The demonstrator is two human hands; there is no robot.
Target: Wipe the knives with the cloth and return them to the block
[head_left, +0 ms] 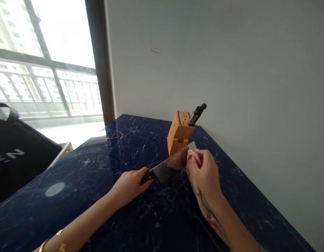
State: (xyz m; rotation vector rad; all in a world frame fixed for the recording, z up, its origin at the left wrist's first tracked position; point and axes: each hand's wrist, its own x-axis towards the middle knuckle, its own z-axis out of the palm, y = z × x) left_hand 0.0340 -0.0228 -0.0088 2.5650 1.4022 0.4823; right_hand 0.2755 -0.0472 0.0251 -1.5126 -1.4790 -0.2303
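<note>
The left hand (130,183) is closed around the black handle (147,177) of a broad-bladed cleaver (167,168), with the thumb and fingers wrapped about it and no gap showing. The right hand (208,171) is closed too, its thumb and fingers pinching a bunched, pale cloth (194,176) with reddish markings. The cloth lies against the blade near its far end, and the rest of it hangs down along the inside of the right wrist and forearm.

The cleaver is held above the table between the two hands, its handle to the left and its blade slanting up and away to the right. The blade is shiny and carries a blurred, warm-toned reflection. It passes in front of the lower part of a wooden knife block (181,132), which stands on the table just beyond; whether the two touch cannot be told. At the block's top right side, black-handled utensils (197,114) stick up at a slant.

The table (135,147) has a dark blue, marbled top, with a pale round patch (55,189) on its left part. A gold bracelet (61,240) circles the left wrist. Left of the table sits a black bag (20,161) with white lettering. Behind, a plain pale wall (230,70) meets a dark frame (100,63) beside bright windows (67,38).
</note>
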